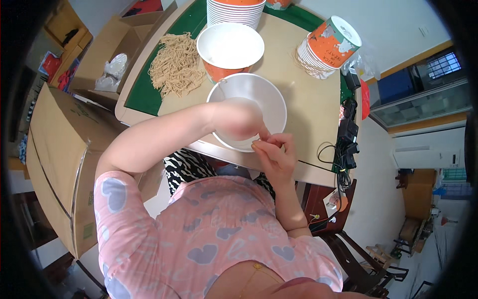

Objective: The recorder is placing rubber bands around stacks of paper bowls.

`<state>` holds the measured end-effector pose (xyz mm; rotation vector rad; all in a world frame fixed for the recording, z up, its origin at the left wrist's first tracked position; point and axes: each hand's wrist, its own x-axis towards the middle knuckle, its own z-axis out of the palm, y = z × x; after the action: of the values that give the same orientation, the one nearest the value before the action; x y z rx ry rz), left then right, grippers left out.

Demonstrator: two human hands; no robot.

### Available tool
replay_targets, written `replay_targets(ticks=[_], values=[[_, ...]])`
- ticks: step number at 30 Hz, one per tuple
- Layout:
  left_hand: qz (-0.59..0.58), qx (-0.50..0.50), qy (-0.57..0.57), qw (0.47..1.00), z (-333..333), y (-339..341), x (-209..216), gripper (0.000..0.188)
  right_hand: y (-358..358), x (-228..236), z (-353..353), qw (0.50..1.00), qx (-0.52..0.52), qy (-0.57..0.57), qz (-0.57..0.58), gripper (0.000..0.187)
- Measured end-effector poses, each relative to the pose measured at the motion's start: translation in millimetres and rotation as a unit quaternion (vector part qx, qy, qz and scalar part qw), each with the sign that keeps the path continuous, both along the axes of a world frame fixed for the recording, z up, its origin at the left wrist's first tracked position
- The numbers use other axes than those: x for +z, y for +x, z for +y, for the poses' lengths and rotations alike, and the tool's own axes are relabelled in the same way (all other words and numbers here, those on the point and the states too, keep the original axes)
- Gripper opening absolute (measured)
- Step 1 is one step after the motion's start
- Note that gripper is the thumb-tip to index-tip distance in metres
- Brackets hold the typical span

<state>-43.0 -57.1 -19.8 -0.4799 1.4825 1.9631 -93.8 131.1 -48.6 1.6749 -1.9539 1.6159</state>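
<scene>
**Both hands at the near white paper bowl**

Right at the near edge of the table sits a white paper bowl (pixel 247 110), open side up, its near rim hanging close to the table's edge. The left hand (pixel 238 119) comes in from the left and reaches into it, fingers curled down inside the bowl so that its knuckles hide the near wall; whether those fingers grip anything cannot be told. The right hand (pixel 273 152) is just beside the bowl's near rim, thumb and forefinger pinched together at the rim where the two hands meet, the other fingers loosely bent; what the pinch has hold of is too small to make out.

Just beyond, touching the far side of this bowl, stands a second paper bowl (pixel 230 47) with a white inside and an orange printed outer wall. To its left a heap of pale dried noodles (pixel 175 65) lies on the tan table top (pixel 308 99), partly over the green border (pixel 142 92). At the far edge stands an upright stack of bowls (pixel 235 11), and to the far right another stack of orange bowls (pixel 326 47) lies tipped on its side. Black cables and a power strip (pixel 346 144) hang down the right edge. A large cardboard box (pixel 59 159) stands on the floor at the left.
</scene>
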Motion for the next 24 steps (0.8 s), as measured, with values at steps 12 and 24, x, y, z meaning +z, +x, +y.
replay_targets(ticks=[12, 24], values=[[0.332, 0.088, -0.475, 0.810, 44.2, 38.9, 35.3, 0.008, -5.2, -10.0, 12.9, 0.916, -0.001, -0.043, -0.398, 0.008], [0.446, 0.196, -0.599, 0.635, 85.5, 52.8, 7.3, 0.011, -15.4, -8.8, 16.9, 0.830, 0.079, 0.062, -0.549, 0.007]])
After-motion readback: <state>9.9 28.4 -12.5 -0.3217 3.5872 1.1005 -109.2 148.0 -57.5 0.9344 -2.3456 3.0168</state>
